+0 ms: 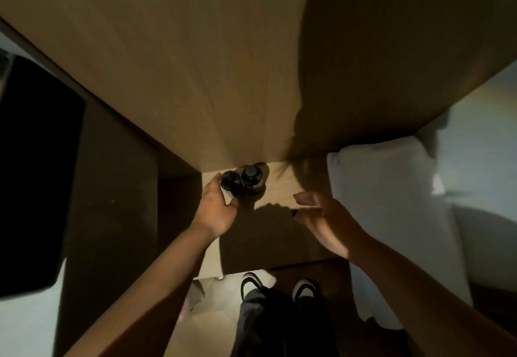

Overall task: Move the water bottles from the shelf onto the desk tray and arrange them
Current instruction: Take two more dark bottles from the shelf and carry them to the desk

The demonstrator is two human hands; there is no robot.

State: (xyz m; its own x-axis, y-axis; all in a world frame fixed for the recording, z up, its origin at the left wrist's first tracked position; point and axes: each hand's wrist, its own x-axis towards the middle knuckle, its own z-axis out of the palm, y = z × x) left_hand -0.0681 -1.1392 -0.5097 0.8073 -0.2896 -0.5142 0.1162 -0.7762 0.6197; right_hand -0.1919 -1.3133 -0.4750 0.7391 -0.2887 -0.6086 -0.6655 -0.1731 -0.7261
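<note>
Left bottle (231, 186) is gripped by left hand (215, 211), touching second bottle (251, 178); right hand (324, 216) is held released, grasping nothing.

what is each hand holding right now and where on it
The left hand grips the nearer dark-capped bottle around its upper body, just below the cap. The right hand is open and holds nothing. The second bottle stands untouched beside it.
</note>
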